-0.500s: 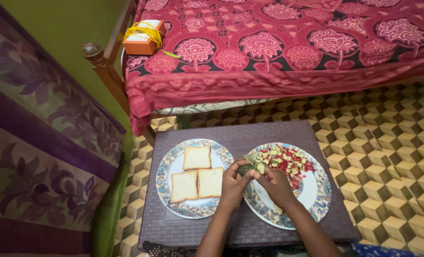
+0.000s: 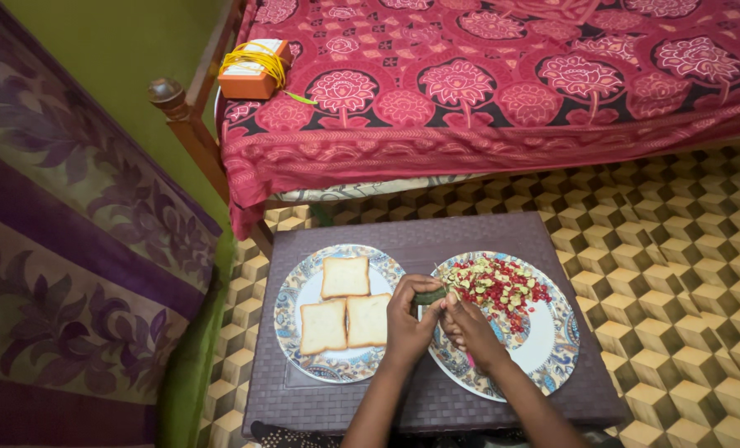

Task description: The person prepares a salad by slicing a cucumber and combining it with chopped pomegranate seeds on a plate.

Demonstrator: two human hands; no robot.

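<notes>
My left hand (image 2: 409, 319) pinches a small dark green vegetable piece (image 2: 429, 294) over the gap between two plates. My right hand (image 2: 469, 326) is closed beside it, touching the same piece; something pink shows under its fingers, too small to identify. The right patterned plate (image 2: 552, 348) carries a heap of chopped red and pale green bits (image 2: 498, 289). The left patterned plate (image 2: 291, 311) holds three slices of white bread (image 2: 345, 309) lying flat. Both plates rest on a low dark brown woven table (image 2: 469, 236).
A bed with a red flowered cover (image 2: 486, 91) stands just beyond the table, an orange box wound with yellow cord (image 2: 253, 68) at its corner. A purple patterned cloth (image 2: 71, 265) hangs at the left. The floor has cube-patterned tiles (image 2: 685, 249).
Both hands stay together at the green piece between the plates; the hands and the plates have hardly moved.
</notes>
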